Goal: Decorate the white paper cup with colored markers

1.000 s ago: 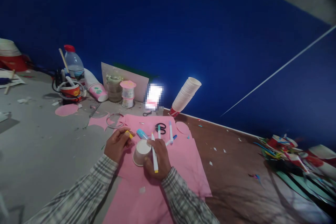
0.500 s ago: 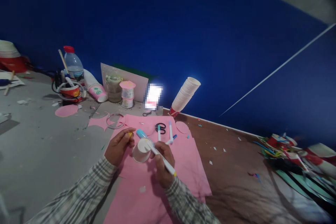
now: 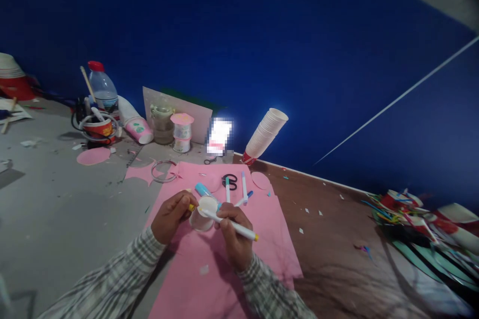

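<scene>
My right hand (image 3: 236, 234) is closed around a white marker (image 3: 239, 229) with a yellow end, its tip pointing left. In my left hand (image 3: 172, 215) a small yellow marker cap (image 3: 191, 207) is pinched between thumb and fingers. The marker's tip is close to the cap; whether they touch I cannot tell. Behind the marker a white paper cup (image 3: 202, 219) stands upside down on the pink paper (image 3: 194, 279), partly hidden by my right hand. A light-blue tube-shaped thing (image 3: 202, 189) lies just beyond the cup.
Black-handled scissors (image 3: 231, 182) and several markers (image 3: 244, 187) lie on the pink paper. Farther back stand a decorated cup piece (image 3: 182, 132), a glass jar (image 3: 162, 124) and a leaning stack of paper cups (image 3: 266, 132). A bottle (image 3: 103, 88) is at left; craft scraps (image 3: 419, 219) lie right.
The marker has swung flatter and its tip has moved left, off the cup's top. My left hand has come right and slightly down with the cap, closer to the tip.
</scene>
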Tool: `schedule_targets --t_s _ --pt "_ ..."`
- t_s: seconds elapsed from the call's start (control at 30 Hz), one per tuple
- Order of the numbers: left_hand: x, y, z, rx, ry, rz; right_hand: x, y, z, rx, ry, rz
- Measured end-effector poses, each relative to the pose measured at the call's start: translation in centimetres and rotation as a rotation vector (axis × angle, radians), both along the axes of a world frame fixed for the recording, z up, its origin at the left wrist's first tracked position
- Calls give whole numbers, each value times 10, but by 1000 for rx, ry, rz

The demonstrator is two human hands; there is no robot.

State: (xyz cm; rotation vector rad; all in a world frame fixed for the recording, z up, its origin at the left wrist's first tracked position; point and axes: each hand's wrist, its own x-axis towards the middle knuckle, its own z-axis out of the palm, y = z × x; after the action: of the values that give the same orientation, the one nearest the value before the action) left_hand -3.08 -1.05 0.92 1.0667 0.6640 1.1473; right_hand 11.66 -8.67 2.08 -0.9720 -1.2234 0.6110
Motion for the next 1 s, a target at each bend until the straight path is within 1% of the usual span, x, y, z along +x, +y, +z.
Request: schedule_targets --t_s 0.13,0.27,0.43,0.53,0.6,0.7,0.73,0.8,0.87,0.9,1.0 --pt "0 -5 3 27 72 9 -3 -3 1 14 -58 17" --pt "2 -7 2 43 83 -2 -4 -4 3 21 -115 18" --pt "3 -9 1 47 111 -43 -4 -2 6 42 -131 5" --pt "3 -10 2 35 96 -44 -3 -3 6 46 -139 11" --pt "3 -8 4 20 75 -8 -2 -4 6 64 -114 -1" --pt "2 1 5 -58 17 141 0 -2 5 75 -34 -70" --pt "1 5 4 -99 -2 194 2 -1 5 59 -2 -108" --pt "0 14 3 -141 -14 242 4 4 4 -8 32 -184" --pt "-1 20 -1 -174 -17 254 7 9 2 -61 -27 -230" --pt "-1 22 -2 -190 -20 255 8 11 0 -72 -97 -222" --pt "1 22 -6 -229 -44 240 10 16 -8 -42 -351 -132"
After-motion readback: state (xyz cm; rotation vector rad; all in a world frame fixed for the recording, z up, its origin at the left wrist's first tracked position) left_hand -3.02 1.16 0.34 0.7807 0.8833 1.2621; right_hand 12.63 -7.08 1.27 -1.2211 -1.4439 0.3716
